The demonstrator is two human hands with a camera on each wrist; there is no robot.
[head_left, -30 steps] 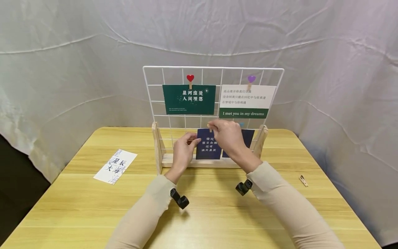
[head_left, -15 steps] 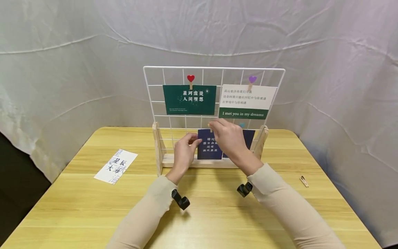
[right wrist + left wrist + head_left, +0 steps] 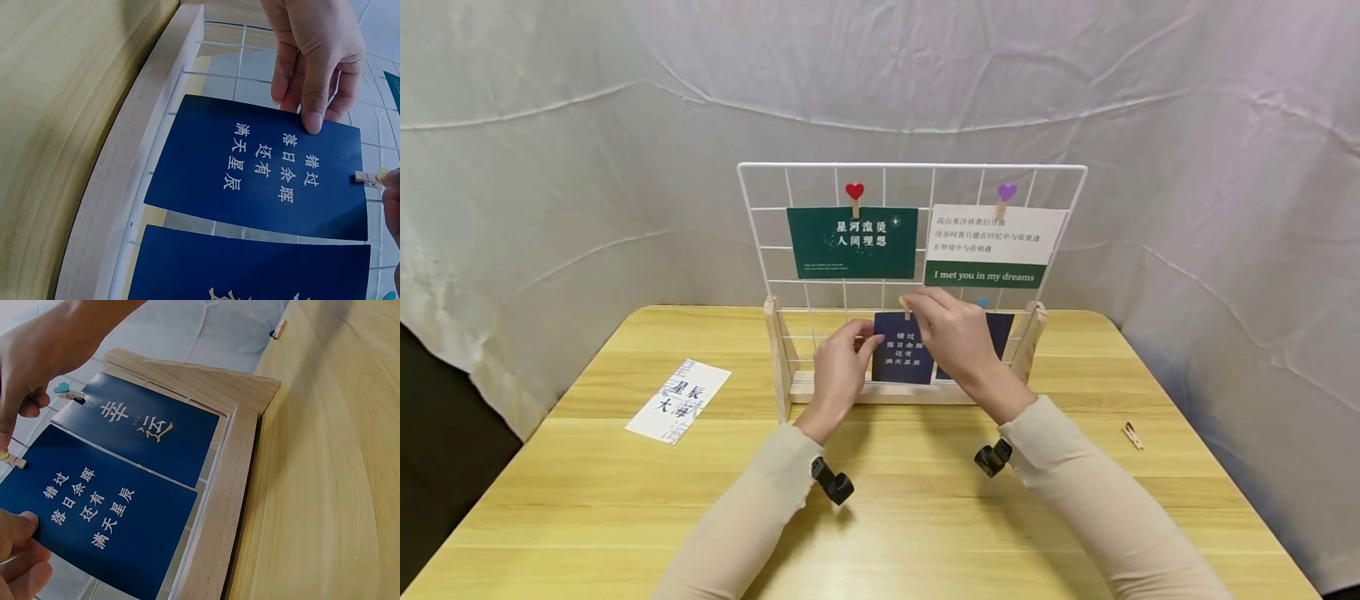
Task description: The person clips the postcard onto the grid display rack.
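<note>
A dark blue card (image 3: pixel 902 350) with white characters stands against the lower part of a white wire grid (image 3: pixel 820 292). My left hand (image 3: pixel 841 367) pinches its left edge, thumb in front and fingers behind. At the card's top edge sits a small wooden clothespin (image 3: pixel 369 179) with a yellow end. My right hand (image 3: pixel 953 333) pinches that yellow end between thumb and finger. Right beside it hangs a second dark blue card (image 3: pixel 140 425), held by a clothespin with a blue heart (image 3: pixel 61 388); in the head view my right hand covers much of it.
Higher on the grid hang a green card (image 3: pixel 853 243) under a red heart clothespin (image 3: pixel 854 193) and a white-and-green card (image 3: pixel 992 242) under a purple one (image 3: pixel 1007 193). On the table (image 3: pixel 910 517) lie a white card (image 3: pixel 677 402) at left and a loose clothespin (image 3: pixel 1132 436) at right.
Both hands keep their holds on the card and the clothespin. The grid's top has shifted very slightly; otherwise little differs.
</note>
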